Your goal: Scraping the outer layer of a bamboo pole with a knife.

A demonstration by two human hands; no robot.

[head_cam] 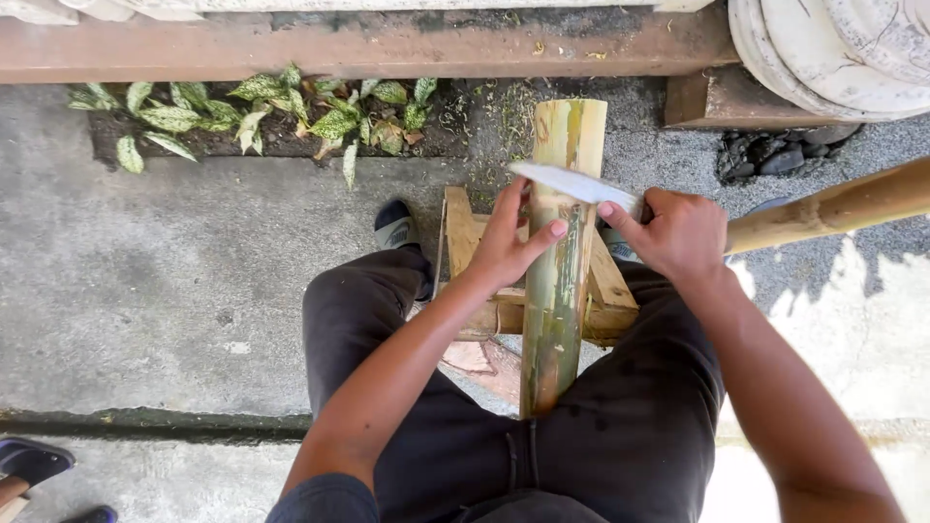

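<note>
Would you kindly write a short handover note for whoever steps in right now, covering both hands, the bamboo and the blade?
Left hand: open, fingers resting on the bamboo section, thumb across it, just below the blade.
Right hand: closed on the handle of the broad knife, whose blade lies across the bamboo.
Bamboo: leans away from the person between the knees, resting on a wooden stand on the concrete.
Done: outer skin looks partly scraped, pale streaks among green; shavings lie near the plants.
Left: green patches remain along the section. A second bamboo pole lies at the right, untouched.
</note>
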